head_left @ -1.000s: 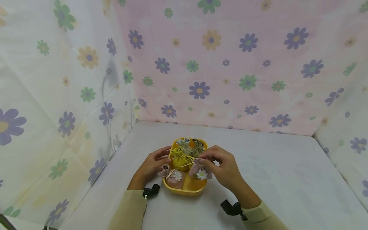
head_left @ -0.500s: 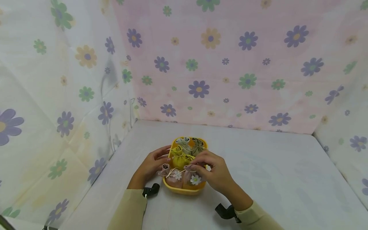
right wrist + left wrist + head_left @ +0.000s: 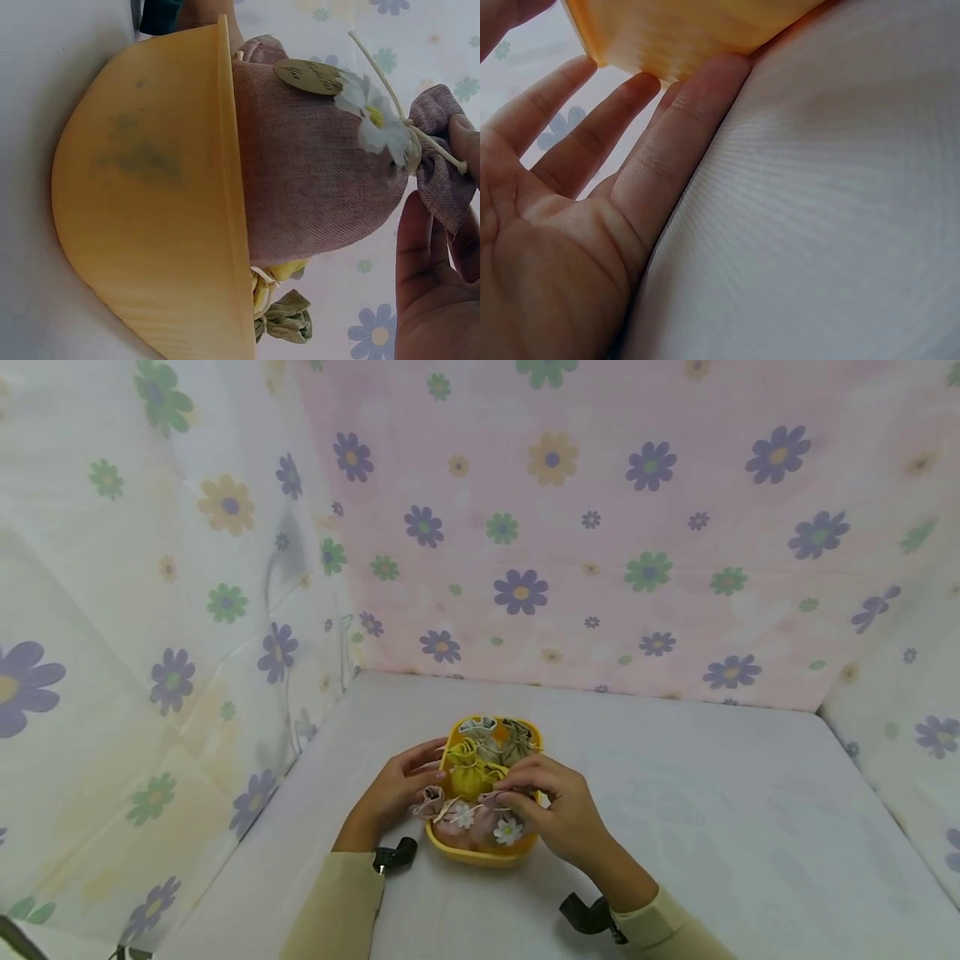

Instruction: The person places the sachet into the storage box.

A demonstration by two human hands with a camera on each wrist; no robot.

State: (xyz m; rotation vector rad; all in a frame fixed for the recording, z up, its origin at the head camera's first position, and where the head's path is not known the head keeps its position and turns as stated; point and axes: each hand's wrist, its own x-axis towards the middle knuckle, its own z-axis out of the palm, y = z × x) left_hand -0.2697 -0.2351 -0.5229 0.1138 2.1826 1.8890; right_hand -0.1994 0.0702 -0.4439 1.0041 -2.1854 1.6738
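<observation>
My right hand (image 3: 558, 806) pinches the gathered neck of a mauve drawstring pouch (image 3: 315, 165) between thumb and fingers. This pouch carries a white fabric flower and an oval tag; in the right wrist view its lower part is hidden behind the wall of the yellow tray (image 3: 157, 187). Beside it in the tray lies another mauve pouch (image 3: 452, 837) with a white flower. My left hand (image 3: 396, 787) rests along the tray's left side, its fairly straight fingers (image 3: 660, 157) against the outer wall and the thumb near the rim.
Behind the mauve pouches, a yellow pouch (image 3: 468, 783), a grey-green pouch (image 3: 486, 742) and an olive pouch (image 3: 517, 745) sit in the tray. The tray stands on a white-covered table (image 3: 675, 793), enclosed by flower-print cloth walls (image 3: 585, 552).
My right hand has brought the mauve pouch down and left into the tray's near right part, beside the other mauve one. Lately it has barely moved. The left hand stays in place.
</observation>
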